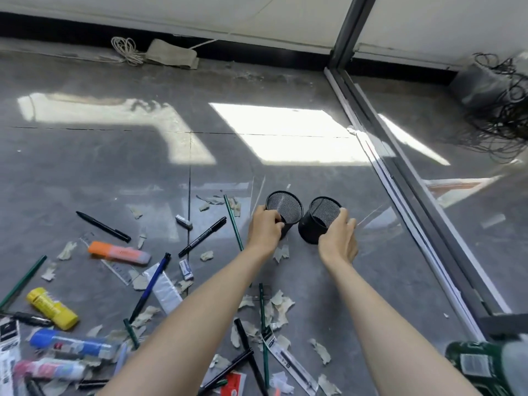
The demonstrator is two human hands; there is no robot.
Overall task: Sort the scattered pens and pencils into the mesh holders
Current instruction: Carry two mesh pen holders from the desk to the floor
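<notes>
Two black mesh holders stand side by side on the grey floor. My left hand (264, 225) grips the left mesh holder (285, 208) by its near side. My right hand (340, 235) grips the right mesh holder (320, 221), which tilts toward me. Both look empty. Pens and pencils lie scattered to the left and near me: a black pen (103, 226), a black marker (203, 236), a green pencil (233, 221), a blue pen (150, 287), an orange highlighter (118, 252) and a yellow glue stick (53, 308).
Torn paper scraps, small erasers (183, 220), a clear ruler and packaged pens (288, 364) litter the floor. A glass partition with a metal track (400, 181) runs along the right. Tangled black wire (503, 110) lies beyond it. A green object (485, 364) sits at bottom right.
</notes>
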